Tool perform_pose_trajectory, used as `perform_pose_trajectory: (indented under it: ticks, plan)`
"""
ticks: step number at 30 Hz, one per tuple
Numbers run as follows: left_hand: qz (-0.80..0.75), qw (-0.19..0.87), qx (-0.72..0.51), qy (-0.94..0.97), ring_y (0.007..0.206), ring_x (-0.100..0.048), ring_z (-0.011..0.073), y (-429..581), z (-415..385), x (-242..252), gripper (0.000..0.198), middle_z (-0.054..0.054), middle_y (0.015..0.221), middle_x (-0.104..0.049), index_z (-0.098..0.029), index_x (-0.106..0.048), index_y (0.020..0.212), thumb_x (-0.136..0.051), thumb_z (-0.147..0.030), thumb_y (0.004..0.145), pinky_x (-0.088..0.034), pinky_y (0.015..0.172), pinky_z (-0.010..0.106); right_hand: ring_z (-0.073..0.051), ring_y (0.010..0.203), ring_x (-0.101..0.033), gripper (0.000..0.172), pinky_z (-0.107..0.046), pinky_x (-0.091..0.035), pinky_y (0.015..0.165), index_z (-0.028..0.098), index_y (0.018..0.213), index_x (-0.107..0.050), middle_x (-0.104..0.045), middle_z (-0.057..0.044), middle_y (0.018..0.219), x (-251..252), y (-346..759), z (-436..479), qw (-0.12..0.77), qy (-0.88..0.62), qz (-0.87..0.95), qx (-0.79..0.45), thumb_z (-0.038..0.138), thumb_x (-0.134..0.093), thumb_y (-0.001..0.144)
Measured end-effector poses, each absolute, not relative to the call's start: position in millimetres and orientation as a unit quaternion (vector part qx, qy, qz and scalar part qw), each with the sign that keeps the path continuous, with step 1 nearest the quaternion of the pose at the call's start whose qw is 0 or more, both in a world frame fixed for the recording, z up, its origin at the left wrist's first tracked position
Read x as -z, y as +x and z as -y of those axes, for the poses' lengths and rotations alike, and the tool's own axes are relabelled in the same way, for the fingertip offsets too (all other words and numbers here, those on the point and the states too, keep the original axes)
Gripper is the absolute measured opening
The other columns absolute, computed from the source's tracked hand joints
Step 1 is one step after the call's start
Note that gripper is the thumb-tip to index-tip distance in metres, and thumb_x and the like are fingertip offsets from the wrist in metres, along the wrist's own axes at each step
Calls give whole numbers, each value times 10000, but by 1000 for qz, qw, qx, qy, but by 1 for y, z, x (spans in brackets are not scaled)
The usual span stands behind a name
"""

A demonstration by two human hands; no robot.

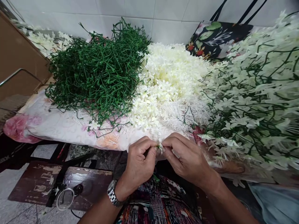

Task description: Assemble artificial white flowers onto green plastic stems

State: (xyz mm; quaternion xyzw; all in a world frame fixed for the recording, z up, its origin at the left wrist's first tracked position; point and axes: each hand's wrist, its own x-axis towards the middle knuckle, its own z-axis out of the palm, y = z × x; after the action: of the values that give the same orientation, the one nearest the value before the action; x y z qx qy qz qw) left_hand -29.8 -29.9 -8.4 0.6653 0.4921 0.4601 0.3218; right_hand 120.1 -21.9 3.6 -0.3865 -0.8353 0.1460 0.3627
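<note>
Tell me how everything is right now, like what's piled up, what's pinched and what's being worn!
Left hand: fingertips pinched together
Right hand: fingers bent, fingertips pinching
Small white flower: held between both hands, partly hidden
Green stems: heaped, tangled
Loose white blossoms: piled up
Stemmed white flowers: bunched, blossoms on stems
Flowered cloth: spread under the piles
Flowered bag: straps up
Watch: worn on left wrist
</note>
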Motion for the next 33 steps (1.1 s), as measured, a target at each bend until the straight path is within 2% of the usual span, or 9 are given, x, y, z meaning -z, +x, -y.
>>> perform_pose_trajectory:
  ticks: [9, 26, 30, 33]
  plan:
    - [-519, 299, -454, 660, 506, -491, 102, -27, 30, 10, 196, -16, 539, -517, -155, -575, 621, -461, -71, 758, -380, 487, 197, -104, 602, -474, 119, -218, -410, 540, 159, 808, -485, -485, -6, 677, 7, 113, 21, 389, -400, 808, -190, 53, -445, 845]
    - [-523, 283, -423, 684, 513, -446, 105, -26, 28, 16, 225, -19, 534, -448, -153, -523, 585, -440, -44, 764, -340, 499, 217, -99, 596, -463, 146, -218, -396, 542, 150, 769, -486, -478, -8, 674, 4, 113, 19, 343, -414, 823, -183, 71, -419, 872]
    - [-518, 310, -428, 673, 516, -440, 104, -28, 27, 14, 217, -23, 535, -444, -157, -531, 582, -443, -57, 754, -339, 506, 217, -108, 603, -473, 152, -229, -409, 554, 149, 772, -502, -484, -12, 674, 3, 114, 19, 343, -410, 826, -178, 86, -416, 881]
    - [-504, 397, -439, 630, 519, -450, 101, -32, 26, 9, 197, -19, 545, -477, -153, -569, 598, -461, -87, 748, -348, 504, 210, -122, 663, -518, 114, -240, -437, 603, 154, 808, -522, -525, -21, 710, -4, 119, 20, 337, -405, 830, -180, 111, -449, 884]
